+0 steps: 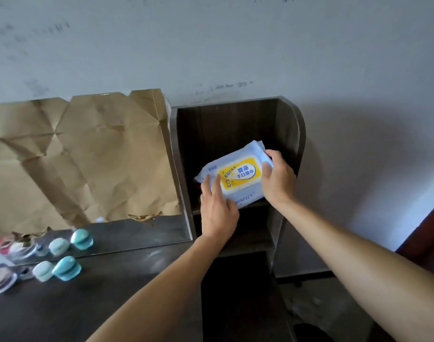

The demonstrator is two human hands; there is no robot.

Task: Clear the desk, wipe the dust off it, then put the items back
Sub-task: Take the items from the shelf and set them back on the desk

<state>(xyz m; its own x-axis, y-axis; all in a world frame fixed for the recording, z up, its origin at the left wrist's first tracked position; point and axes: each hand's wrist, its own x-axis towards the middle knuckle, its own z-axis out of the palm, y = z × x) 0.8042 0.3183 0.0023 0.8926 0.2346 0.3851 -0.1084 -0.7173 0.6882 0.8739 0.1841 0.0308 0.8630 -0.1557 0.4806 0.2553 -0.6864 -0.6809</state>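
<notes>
A pale blue pack of wet wipes (235, 174) with a yellow label sits tilted in the top compartment of a dark wooden shelf unit (288, 134) at the desk's right end. My left hand (217, 208) lies on the pack's near left corner, fingers spread over its top. My right hand (279, 178) grips the pack's right end, thumb on top and fingers curled round the edge. The dark desk top (117, 287) stretches to the left below my left forearm.
A mirror (100, 164) leans against the wall, reflecting creased brown paper. Two teal jars (65, 267) and a clear-lidded container (1, 280) stand at the desk's left. Lower shelf compartments are dark. Bare wall and floor lie to the right of the shelf.
</notes>
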